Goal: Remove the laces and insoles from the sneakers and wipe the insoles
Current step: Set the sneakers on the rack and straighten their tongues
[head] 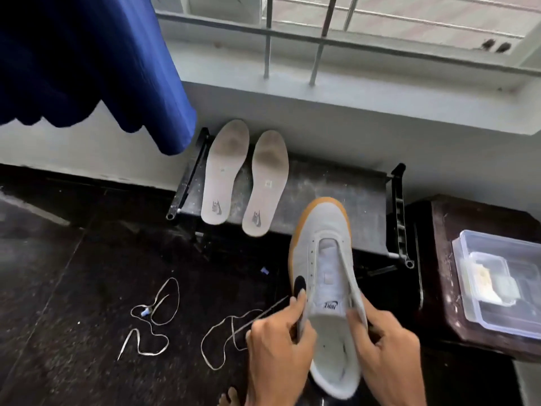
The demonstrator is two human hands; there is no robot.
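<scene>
Dark speckled floor [73,288], lower left: two loose white laces [155,306]. Black rack surface [322,194], centre: two worn grey insoles [224,171]. Lower right: white gum-soled leather sneaker [325,253], laceless, collar grasped by fingers [297,303] of left hand [275,347] and right hand [383,344]. Removal judged done; next, likely: set sneaker down, wipe insoles.

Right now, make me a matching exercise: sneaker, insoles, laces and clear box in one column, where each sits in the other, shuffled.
1 sneaker
2 insoles
3 laces
4 clear box

A on the dark floor
B held by the left hand and right hand
C on the brown cabinet
D on the black rack

Pairs: 1-B, 2-D, 3-A, 4-C
</scene>
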